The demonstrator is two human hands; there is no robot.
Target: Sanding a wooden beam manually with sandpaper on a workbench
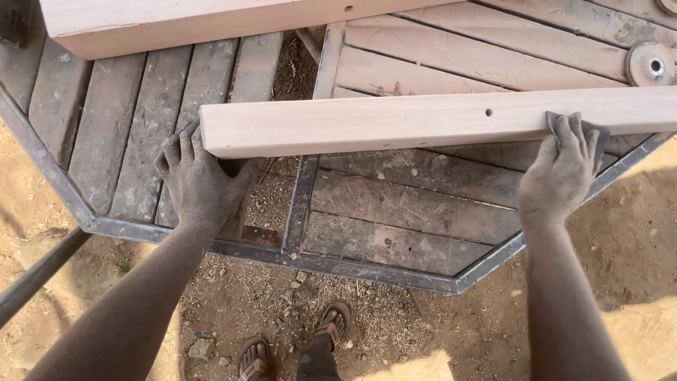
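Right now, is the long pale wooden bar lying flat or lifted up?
Lying flat: the bar rests across the table, with both hands on it.

Pale wooden plank (423, 121), long and squared, lying across a work table (395, 212) of weathered slats in a dark metal frame; one small hole shows in its near face. Left hand (197, 180) braces the plank's left end, fingers up against the cut end and palm flat on the slats. Right hand (560, 173) presses a grey piece of sandpaper (592, 134) on the plank near its right end (fingers spread over the sheet). Second pale plank (197, 25) lies along the table's far edge. Round metal disc (650, 65) rests on the slats at upper right. Below the table: sandy ground (635, 240) and two sandalled feet (296, 346).
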